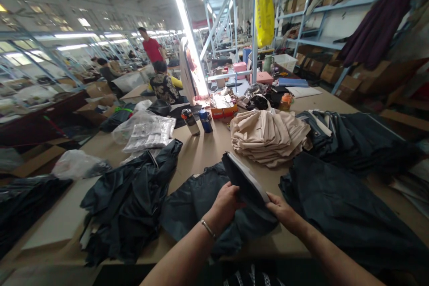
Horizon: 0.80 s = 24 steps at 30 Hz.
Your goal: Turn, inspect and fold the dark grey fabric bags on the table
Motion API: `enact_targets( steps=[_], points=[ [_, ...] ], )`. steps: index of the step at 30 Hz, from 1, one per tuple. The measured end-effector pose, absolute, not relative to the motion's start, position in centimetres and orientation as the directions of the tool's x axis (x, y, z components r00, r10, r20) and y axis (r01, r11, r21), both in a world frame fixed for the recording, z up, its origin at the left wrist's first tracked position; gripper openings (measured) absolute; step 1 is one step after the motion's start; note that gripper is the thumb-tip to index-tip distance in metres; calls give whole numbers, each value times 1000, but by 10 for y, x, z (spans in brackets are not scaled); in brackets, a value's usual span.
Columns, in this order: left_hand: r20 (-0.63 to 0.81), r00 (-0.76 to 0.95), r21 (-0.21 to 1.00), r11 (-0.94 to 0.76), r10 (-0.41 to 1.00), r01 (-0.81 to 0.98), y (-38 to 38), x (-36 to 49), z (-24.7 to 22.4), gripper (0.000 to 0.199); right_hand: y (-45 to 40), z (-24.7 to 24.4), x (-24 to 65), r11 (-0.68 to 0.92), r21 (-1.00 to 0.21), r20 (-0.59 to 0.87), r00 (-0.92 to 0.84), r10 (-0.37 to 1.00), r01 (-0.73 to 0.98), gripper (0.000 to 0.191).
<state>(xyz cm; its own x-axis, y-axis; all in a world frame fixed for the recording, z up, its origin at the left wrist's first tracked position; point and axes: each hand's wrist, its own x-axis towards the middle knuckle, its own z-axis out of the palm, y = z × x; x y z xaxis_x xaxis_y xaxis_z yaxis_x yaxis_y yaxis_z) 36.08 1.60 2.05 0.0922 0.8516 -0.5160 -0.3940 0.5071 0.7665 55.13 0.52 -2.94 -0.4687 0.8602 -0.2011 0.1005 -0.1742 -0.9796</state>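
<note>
Both hands hold a dark fabric piece (pixel 246 187) with a pale edge, lifted and tilted above the table. My left hand (pixel 228 203), with a bracelet at the wrist, is closed on its left side. On the right edge, my right hand (pixel 279 209) pinches the fabric, thumb on top. Beneath lies a dark garment (pixel 194 203), partly covered by the held piece. To the left is a crumpled dark garment pile (pixel 134 196); to the right, a larger dark cloth (pixel 342 205) lies spread out.
Behind my hands sits a stack of beige garments (pixel 268 136), beside a dark folded stack (pixel 355 136). Two bottles, the blue one (pixel 205 120) among them, stand mid-table near an orange box (pixel 223 106). Plastic-wrapped packs (pixel 150 132) lie left. A yellow bag (pixel 264 11) hangs from a post.
</note>
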Motion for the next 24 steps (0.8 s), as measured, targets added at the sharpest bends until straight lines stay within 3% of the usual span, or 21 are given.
enact_targets(
  steps=[2,4,7,9,14,18,21,24],
  points=[
    [-465,10,811,431,885,-396,18,360,30,33,10,-26,552,-187,-977,-209,-313,926,99,53],
    [-392,-65,868,345,918,-357,21,361,41,32,13,-15,549,-43,-972,-82,-160,984,230,60],
    [-298,-143,926,250,944,-283,25,367,55,28,17,16,534,262,-886,213,-165,963,382,61],
    [-266,-154,942,222,952,-253,26,374,58,25,19,36,519,336,-855,277,-200,940,395,64],
    [-250,-141,921,190,958,-340,17,390,42,14,21,43,486,110,-952,33,-259,965,287,51],
    [-249,-146,956,219,957,-195,2,382,21,15,21,17,477,-164,-973,-208,-309,928,161,60],
    [-309,-32,940,300,951,-165,-3,368,15,27,24,2,481,-250,-967,-250,-308,918,38,56],
    [-447,33,851,436,894,-294,-1,357,22,38,28,-5,495,-292,-945,-225,-357,906,-145,49]
  ],
)
